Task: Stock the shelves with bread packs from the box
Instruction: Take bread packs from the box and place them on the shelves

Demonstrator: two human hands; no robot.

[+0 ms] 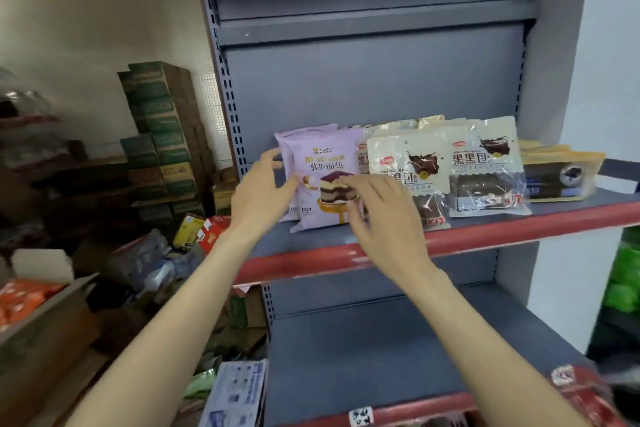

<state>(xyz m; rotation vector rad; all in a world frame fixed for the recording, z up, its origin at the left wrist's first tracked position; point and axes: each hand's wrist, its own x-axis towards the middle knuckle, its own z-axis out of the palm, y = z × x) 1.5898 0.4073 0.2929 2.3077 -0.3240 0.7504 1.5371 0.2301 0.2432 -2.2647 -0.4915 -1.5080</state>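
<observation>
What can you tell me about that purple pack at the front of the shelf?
The purple pack is a glossy lilac plastic pouch printed with a layered cake slice and yellow and dark lettering. It stands leaning back on the shelf, at the left end of the row, with a second lilac pack behind it. The left hand touches its left edge; the right hand covers its lower right corner.

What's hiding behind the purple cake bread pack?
Another purple pack stands right behind the front purple pack, peeking out on its left. Most of it is covered, so its picture can't be seen.
</observation>
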